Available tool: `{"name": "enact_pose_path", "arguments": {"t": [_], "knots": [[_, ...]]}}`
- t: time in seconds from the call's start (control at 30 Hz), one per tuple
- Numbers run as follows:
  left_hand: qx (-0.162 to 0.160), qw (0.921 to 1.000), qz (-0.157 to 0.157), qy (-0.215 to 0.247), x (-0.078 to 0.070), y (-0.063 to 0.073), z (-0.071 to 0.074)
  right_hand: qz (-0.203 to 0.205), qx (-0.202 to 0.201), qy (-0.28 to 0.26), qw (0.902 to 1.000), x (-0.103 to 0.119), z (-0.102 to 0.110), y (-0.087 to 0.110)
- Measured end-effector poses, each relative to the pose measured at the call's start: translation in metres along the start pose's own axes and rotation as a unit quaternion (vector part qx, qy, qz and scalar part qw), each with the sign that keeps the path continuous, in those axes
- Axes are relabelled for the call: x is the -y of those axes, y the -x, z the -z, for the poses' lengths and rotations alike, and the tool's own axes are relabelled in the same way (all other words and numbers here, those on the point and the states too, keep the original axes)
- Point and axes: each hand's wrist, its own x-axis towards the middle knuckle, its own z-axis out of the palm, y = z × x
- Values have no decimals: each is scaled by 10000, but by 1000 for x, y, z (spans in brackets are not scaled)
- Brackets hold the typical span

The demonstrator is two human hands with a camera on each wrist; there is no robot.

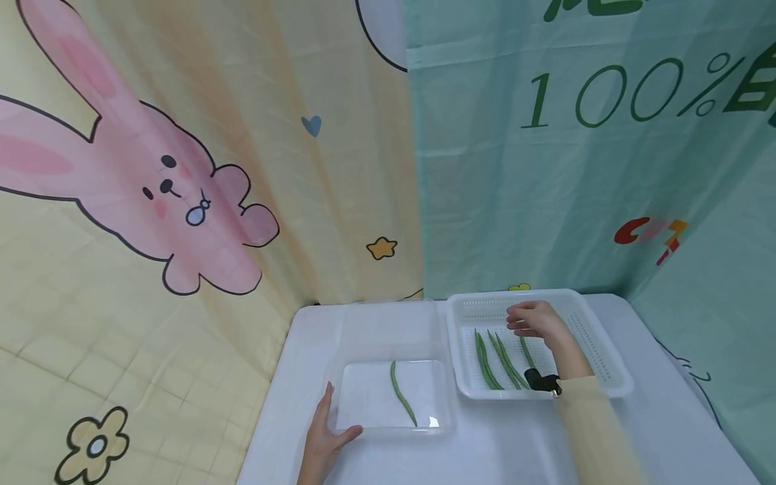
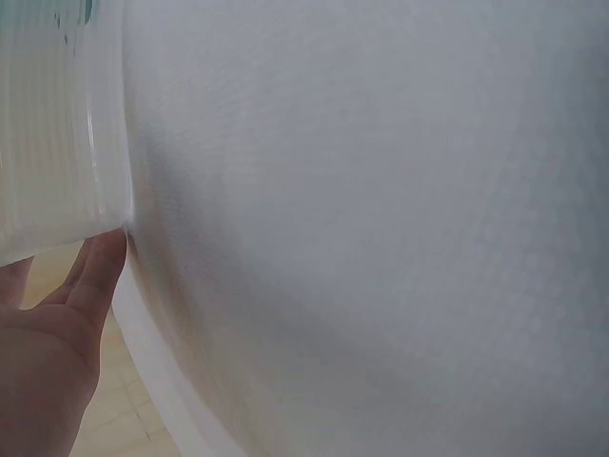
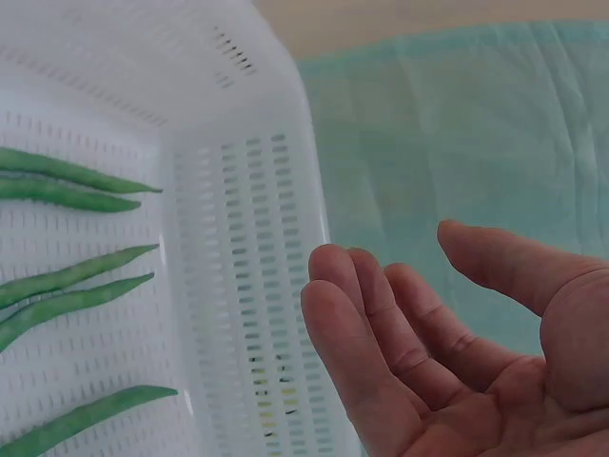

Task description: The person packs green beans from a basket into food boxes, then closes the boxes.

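A clear plastic container (image 1: 391,429) holds one green bean (image 1: 401,396). At its left front corner is my left hand (image 1: 324,438), thumb and fingers spread; in the left wrist view its fingertips touch the container's edge. My right hand (image 1: 538,320) hovers over a white perforated basket (image 1: 620,385), with nothing in its grasp. Its fingers are loosely bent and the thumb stands apart in the right wrist view. Several green beans (image 1: 483,364) lie lengthwise in the basket; the right forearm and a black wrist strap partly hide some of them.
Both containers stand side by side on a white-covered table (image 1: 485,451). Behind the table hangs a yellow and green printed curtain (image 1: 339,202), close to the back edges of the containers. More green curtain hangs on the right.
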Motion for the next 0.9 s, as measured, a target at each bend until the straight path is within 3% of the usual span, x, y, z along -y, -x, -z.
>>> {"name": "enact_pose_path", "arguments": {"t": [0.17, 0.9], "knots": [[-60, 9998, -155, -77, 0, 3, 1, -83, -96, -17, 9999, -11, 7, -4], [36, 9999, -140, 27, 0, 2, 1, -477, -2, 126, 9988, -35, 30, -28]]}}
